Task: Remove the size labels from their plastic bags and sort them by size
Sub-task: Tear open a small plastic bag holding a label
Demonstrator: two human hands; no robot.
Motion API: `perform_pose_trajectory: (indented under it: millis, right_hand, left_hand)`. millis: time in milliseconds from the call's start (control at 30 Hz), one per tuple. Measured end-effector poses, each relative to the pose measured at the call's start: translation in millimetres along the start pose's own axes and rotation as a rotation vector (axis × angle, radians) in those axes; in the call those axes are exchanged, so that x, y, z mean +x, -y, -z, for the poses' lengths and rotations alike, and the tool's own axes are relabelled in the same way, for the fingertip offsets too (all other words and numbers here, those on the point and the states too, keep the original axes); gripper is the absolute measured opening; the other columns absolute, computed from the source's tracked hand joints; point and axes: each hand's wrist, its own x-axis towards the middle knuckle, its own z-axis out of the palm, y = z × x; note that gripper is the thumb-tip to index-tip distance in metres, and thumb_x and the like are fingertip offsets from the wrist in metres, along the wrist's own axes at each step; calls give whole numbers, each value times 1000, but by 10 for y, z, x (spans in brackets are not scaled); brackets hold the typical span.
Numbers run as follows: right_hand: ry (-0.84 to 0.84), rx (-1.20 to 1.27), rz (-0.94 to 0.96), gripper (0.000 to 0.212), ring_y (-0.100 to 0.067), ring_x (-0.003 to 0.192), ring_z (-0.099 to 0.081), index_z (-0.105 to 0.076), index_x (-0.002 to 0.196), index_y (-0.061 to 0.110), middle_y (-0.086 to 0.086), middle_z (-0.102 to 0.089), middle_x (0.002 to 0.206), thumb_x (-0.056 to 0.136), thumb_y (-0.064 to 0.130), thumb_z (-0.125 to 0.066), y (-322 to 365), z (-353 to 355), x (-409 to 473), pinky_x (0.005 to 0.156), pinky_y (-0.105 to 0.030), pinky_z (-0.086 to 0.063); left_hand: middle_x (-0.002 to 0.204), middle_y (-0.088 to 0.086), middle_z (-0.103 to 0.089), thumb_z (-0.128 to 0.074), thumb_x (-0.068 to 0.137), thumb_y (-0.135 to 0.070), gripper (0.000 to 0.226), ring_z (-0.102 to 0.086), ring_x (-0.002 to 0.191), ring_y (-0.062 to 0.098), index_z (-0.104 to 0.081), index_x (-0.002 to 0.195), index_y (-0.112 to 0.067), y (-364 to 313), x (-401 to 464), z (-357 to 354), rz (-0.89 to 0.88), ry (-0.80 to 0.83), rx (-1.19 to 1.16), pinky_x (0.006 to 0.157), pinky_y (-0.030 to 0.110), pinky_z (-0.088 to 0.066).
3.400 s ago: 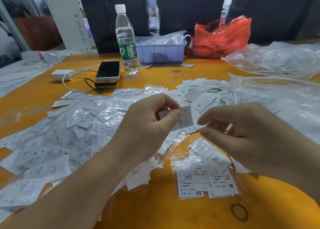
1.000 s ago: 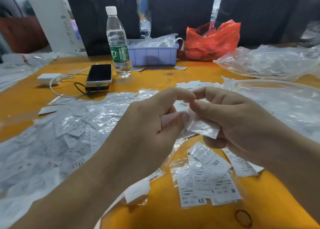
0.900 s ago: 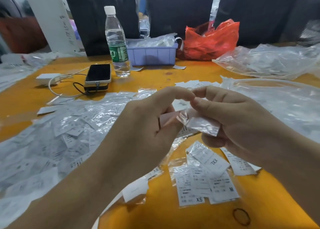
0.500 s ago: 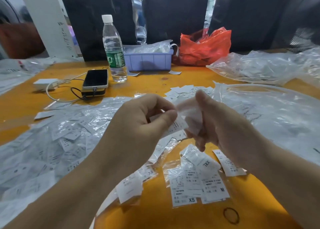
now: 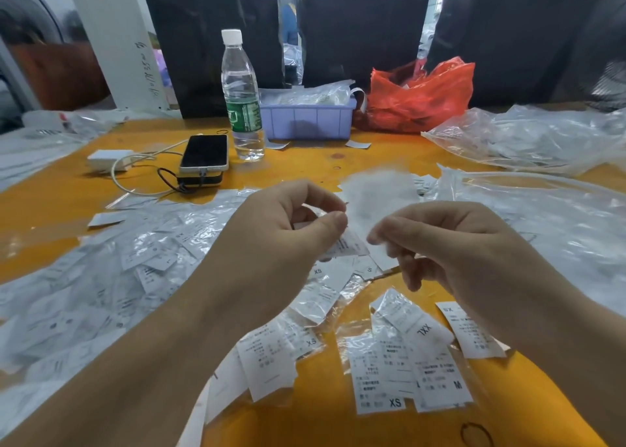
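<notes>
Label in hand: size label [image 5: 342,245] pinched between left hand [image 5: 288,229] thumb and forefinger, above the table [image 5: 61,196].
Discarded bag: blurred white patch [image 5: 376,192] beyond the fingertips, probably the emptied plastic bag, airborne.
Right hand [image 5: 457,243]: fingers loosely curled; whether they grip anything I cannot tell.
Sorted stacks: XS, M, XXL labels [image 5: 406,372] lie overlapping, just below the right hand.
Risk: size mark hidden, so misfiling is likely.
Risk: bag could land on loose bagged pile [image 5: 111,270] and get re-picked.
</notes>
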Motion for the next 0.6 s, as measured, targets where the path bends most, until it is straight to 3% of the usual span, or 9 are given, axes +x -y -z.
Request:
perform_pose_trajectory:
  millis: [133,267,500,600]
  right_hand:
    - [21,105,-56,35,-12,57,-53,-78,77,13,2,-60,63,67,45,-69,-23,-10,-6,51,-23,-46]
    - [-28,104,-27,37,-11,56,-53,-78,76,13,3,-60,63,68,47,-68,-20,-35,-10,50,-23,-47]
    - [-127,-10,61,37,-12,55,-54,-79,80,21,4,-61,58,68,52,-65,13,-113,-43,55,-25,-50]
    - [-90,-49,83,38,-29,64,-60,-79,82,23,-7,-70,70,70,54,-62,27,-155,-67,56,-26,-50]
  left_hand:
    - [68,-12,-70,-67,89,-31,10,-59,51,-4,-74,81,-29,6,-11,-11,58,64,-3,44,9,-40]
    - [70,-15,-70,-66,89,-31,12,-61,58,-5,-73,81,-27,-2,-48,-55,-17,98,42,46,8,-41]
    - [62,-6,-68,-67,81,-40,19,-48,47,3,-75,83,-23,-34,-71,-83,74,230,-91,45,15,-39]
    - [54,-7,-61,-66,79,-39,23,-47,46,6,-76,83,-18,-50,-80,-92,120,263,-186,45,17,-39]
